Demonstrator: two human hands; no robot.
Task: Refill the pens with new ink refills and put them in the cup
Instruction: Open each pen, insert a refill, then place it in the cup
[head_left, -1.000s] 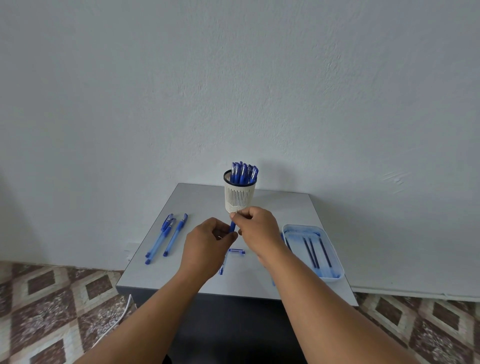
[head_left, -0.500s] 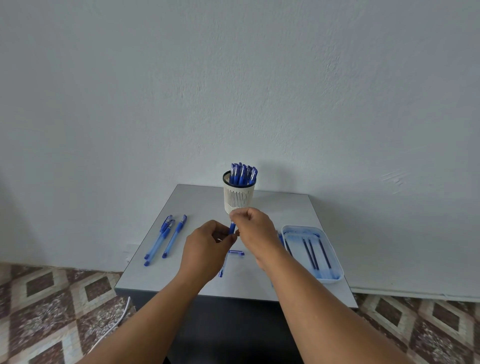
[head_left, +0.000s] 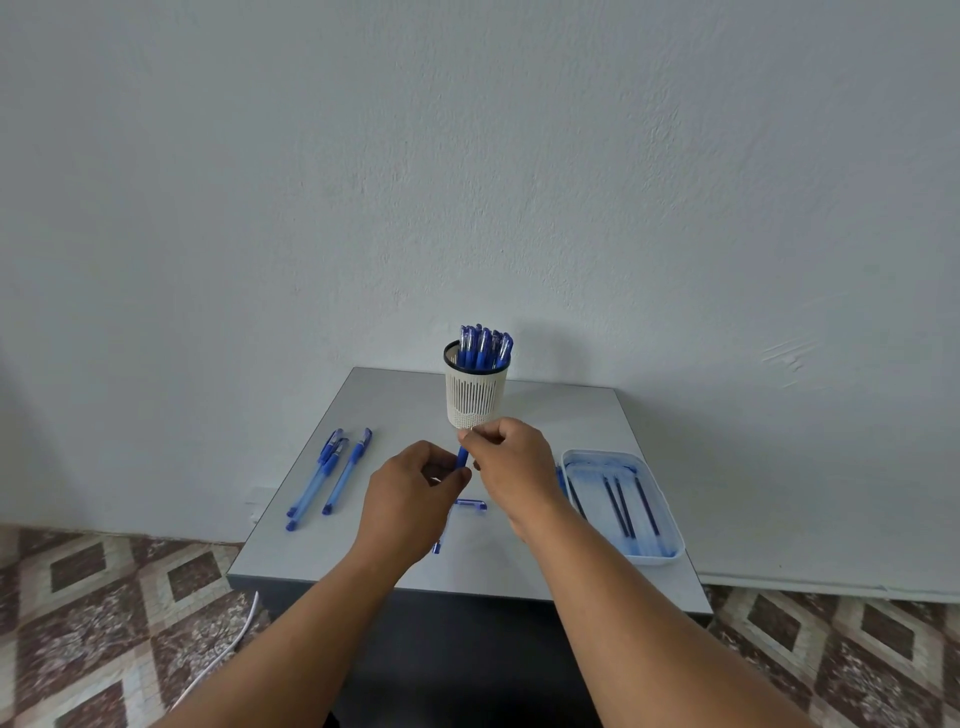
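Both hands hold one blue pen (head_left: 462, 458) upright above the middle of the grey table (head_left: 587, 415). My left hand (head_left: 413, 493) grips its lower part and my right hand (head_left: 511, 467) pinches its top end. Just behind them stands a white slotted cup (head_left: 475, 397) with several blue pens in it. Three blue pens (head_left: 327, 475) lie at the table's left. A pale blue tray (head_left: 670, 512) on the right holds three dark ink refills (head_left: 626, 501). A blue pen cap (head_left: 471, 504) lies under my hands.
The table stands against a white wall. Patterned brown floor tiles (head_left: 88, 597) surround it, and a white cable (head_left: 228, 649) runs across the floor at the left. A small blue piece (head_left: 437, 546) lies near the table's front edge.
Both hands have stayed together on the pen, drifting slightly up toward the cup. Nothing on the table has moved.
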